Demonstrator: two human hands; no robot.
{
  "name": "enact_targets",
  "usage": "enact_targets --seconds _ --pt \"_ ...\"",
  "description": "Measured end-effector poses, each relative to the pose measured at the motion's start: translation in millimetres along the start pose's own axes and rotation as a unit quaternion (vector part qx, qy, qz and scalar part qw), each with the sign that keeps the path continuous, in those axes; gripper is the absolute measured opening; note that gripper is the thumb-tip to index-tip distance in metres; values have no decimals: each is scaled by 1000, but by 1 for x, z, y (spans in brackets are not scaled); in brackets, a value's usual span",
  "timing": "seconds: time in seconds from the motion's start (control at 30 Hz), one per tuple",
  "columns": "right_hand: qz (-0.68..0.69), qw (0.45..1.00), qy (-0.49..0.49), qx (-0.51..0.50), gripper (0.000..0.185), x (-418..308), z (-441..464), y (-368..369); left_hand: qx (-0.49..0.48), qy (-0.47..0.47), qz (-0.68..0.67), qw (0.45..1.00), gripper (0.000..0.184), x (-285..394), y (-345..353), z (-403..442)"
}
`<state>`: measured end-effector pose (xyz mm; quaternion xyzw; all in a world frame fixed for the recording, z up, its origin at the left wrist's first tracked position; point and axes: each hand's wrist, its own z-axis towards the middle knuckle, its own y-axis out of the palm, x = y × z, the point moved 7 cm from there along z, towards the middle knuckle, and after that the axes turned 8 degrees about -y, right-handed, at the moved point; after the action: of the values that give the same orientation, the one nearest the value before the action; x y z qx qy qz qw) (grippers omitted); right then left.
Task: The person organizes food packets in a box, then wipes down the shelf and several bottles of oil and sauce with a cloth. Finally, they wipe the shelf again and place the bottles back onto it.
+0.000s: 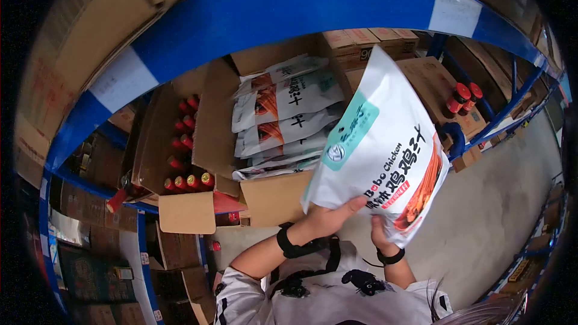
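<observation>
White Pouch Is Tilting in a Two-Handed Hold

We are looking past a blue beam running high above the fingers to an open carton of similar pouches, sitting up and left of them. The white pouch is rising from the fingers. We are judging it soft, fairly weighty and slick-skinned, its filling probably prone to slumping; we are favouring a hold on both side edges, a palm supporting the belly. Its long axis seems to be slanting, the teal header pointing up and left above the fingertips, the food picture lying to their right. The left hand is pinching the near edge, thumb flat on the front; the right hand is gripping just rightward, thumb raised. We are not seeing the fingers behind.
</observation>
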<state>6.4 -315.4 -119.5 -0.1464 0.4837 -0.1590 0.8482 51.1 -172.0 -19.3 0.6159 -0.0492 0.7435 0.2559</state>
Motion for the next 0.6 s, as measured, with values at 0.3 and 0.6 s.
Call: enact_targets --seconds 0.3,0.6 --pt "7 951 -92 -295 35 -35 20 99 147 48 -246 957 48 26 -82 -18" --pt "-16 991 -105 -83 22 -81 104 -10 288 165 205 921 25 113 -139 -55"
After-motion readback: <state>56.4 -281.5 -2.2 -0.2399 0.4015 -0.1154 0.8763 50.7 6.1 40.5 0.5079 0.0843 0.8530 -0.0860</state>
